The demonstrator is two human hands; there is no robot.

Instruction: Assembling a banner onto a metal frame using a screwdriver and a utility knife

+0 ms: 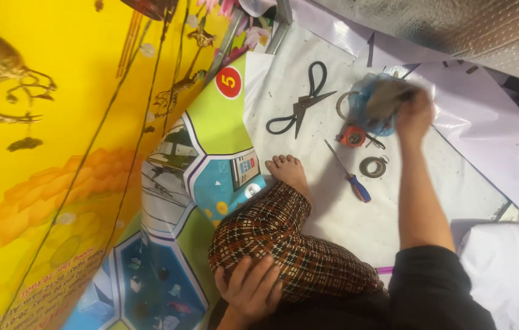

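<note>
My right hand [414, 115] reaches forward and grips a crumpled blue plastic bag [372, 101] with something grey inside, above the white sheet [308, 73]. The hand is blurred. My left hand [249, 287] rests flat on my bent knee, which is covered in brown checked fabric [284, 238]. My bare foot [287, 171] lies on the white sheet. Below the bag sits an orange tape measure [352, 135]. Black scissors [301, 104] lie to its left. A screwdriver with a blue handle [350, 174] lies near my forearm.
A small tape roll [372, 166] lies right of the screwdriver. A large yellow printed banner [57, 153] covers the floor on the left, overlapped by a green and blue printed sheet [210, 153]. Pale purple sheeting [498, 140] spreads on the right.
</note>
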